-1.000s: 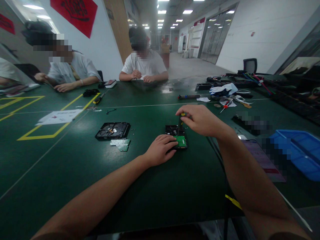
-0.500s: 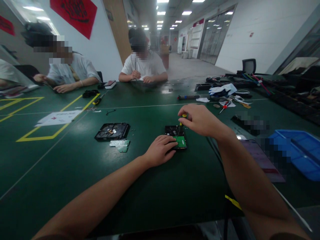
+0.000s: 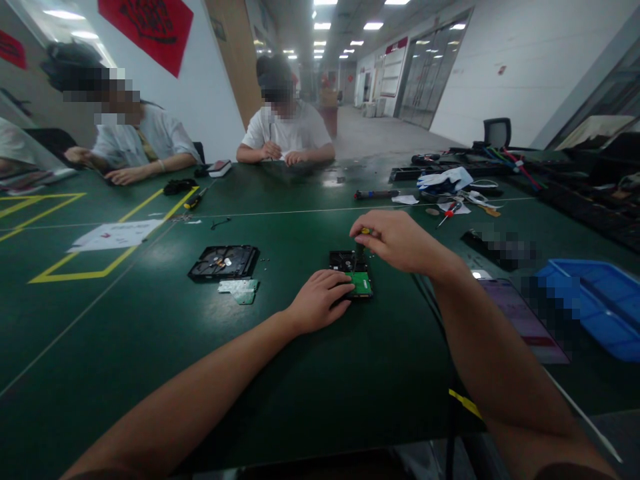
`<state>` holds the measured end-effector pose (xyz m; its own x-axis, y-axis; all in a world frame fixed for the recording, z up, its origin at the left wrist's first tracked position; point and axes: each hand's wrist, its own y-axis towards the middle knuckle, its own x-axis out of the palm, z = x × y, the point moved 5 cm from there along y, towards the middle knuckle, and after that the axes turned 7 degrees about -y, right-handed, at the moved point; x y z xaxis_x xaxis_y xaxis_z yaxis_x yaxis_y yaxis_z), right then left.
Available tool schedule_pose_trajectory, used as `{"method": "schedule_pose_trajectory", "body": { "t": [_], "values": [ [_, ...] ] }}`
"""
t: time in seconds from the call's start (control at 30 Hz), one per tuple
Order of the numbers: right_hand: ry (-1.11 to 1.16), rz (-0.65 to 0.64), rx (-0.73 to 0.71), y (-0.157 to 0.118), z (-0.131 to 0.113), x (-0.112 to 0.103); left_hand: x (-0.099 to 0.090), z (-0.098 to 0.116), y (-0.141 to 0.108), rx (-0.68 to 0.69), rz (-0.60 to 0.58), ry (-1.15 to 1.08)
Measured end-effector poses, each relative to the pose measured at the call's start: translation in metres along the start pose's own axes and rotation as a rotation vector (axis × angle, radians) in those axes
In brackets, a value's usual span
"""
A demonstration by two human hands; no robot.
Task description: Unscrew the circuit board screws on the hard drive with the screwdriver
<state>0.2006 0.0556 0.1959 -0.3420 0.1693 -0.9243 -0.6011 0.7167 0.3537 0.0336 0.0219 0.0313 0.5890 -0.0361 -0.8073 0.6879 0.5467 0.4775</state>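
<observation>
A hard drive (image 3: 361,285) with a black case and a green circuit board lies on the green table. My left hand (image 3: 320,300) grips it from the left, its fingers laid over the board and its thumb by the near edge. Above the drive, my right hand (image 3: 390,239) pinches the yellow and black handle of a screwdriver (image 3: 359,248). The screwdriver points down, its tip at the board's far edge; I cannot tell exactly what it touches. To the left lies another opened drive case (image 3: 223,263), with a loose circuit board (image 3: 240,291) in front of it.
Tiny screws (image 3: 266,261) lie beside the opened case. At right are a blue tray (image 3: 593,303), a flat purplish panel (image 3: 525,320) and a red-handled screwdriver (image 3: 451,210). Farther back lie gloves (image 3: 445,179) and cables. Two people (image 3: 285,133) (image 3: 145,143) sit across the table.
My right hand has shifted slightly left and turned with the screwdriver, and its handle shows less between the fingers. My left hand and the drive stay in place.
</observation>
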Motion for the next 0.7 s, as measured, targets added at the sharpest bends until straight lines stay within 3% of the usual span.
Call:
{"method": "schedule_pose_trajectory", "body": {
  "t": [0.43, 0.7],
  "values": [
    [-0.037, 0.026, -0.037, -0.0013, -0.0001, 0.0014, -0.0011, 0.0021, 0.001, -0.004, 0.0, -0.002],
    [-0.126, 0.038, 0.103, -0.0005, 0.0081, 0.0014, -0.0014, 0.0017, 0.0002, 0.005, 0.006, -0.005]
  ]
}}
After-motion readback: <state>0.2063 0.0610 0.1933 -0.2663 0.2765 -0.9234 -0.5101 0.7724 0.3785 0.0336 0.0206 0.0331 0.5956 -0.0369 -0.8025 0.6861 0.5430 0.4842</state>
